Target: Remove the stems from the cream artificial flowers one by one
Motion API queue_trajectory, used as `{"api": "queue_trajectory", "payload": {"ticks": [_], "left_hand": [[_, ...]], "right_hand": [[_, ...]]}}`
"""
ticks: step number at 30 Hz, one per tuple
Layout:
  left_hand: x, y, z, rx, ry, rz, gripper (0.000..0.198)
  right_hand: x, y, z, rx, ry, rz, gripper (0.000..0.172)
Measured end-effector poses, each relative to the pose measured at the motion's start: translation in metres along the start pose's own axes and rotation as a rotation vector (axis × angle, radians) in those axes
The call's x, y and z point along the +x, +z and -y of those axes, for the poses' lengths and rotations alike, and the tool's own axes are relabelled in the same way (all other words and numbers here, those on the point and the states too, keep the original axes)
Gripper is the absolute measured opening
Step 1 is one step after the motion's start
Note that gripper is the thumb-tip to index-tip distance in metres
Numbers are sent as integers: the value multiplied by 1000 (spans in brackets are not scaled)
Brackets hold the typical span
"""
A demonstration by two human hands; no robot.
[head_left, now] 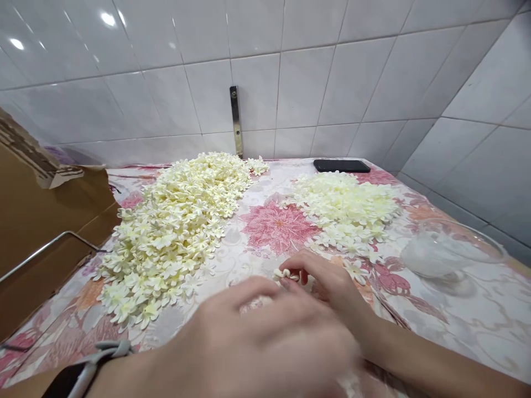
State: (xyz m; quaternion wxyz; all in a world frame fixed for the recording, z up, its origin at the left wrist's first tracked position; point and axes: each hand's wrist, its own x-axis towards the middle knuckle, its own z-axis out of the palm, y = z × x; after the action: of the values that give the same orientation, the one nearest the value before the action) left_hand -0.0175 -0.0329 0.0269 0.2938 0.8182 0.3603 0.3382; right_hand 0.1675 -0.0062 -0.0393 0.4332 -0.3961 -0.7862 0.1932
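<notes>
My right hand (327, 279) rests low on the flowered tablecloth (265, 232), its fingertips pinched on a small cream fabric flower (284, 273). My left hand (265, 337) is close to the camera and blurred, with a grey wrist strap; its fingers reach toward the same flower, and I cannot see whether they hold anything. A large heap of cream flowers (178, 221) lies to the left. A smaller heap (346, 207) lies to the right, just beyond my right hand.
A clear glass bowl (450, 249) with something white stands at the right. A black phone (341, 165) lies at the back by the tiled wall. A brown cardboard box (41, 221) with a metal rod borders the left side.
</notes>
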Motion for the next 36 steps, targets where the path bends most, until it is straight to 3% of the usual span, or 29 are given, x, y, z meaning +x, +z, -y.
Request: {"api": "queue_trajectory", "payload": {"ticks": [2,4,8,11,16,22,26,30,36], "left_hand": [[12,-2,-5,132,2,42,14],[22,-1,1,176,-179,59,12],[30,8,23,-230,-533,263,31],[29,14,34,-511,-638,269,24],[24,20,41,-615,-652,173,13],[19,24,41,-746,-712,106,16],[19,24,43,-874,-715,119,21],[19,24,45,-851,-656,129,24],[14,27,46,-865,-688,77,18]], "right_hand": [[1,-2,1,18,40,-13,10],[1,-3,1,17,31,-57,10],[0,-4,1,-34,-184,-132,16],[-2,-3,3,-58,-272,-74,19],[-1,-6,6,-118,-115,55,5],[1,-7,0,-390,-116,269,29],[3,-8,2,-204,-75,257,33],[5,-9,5,1,60,282,36],[3,-7,4,229,273,334,39]]}}
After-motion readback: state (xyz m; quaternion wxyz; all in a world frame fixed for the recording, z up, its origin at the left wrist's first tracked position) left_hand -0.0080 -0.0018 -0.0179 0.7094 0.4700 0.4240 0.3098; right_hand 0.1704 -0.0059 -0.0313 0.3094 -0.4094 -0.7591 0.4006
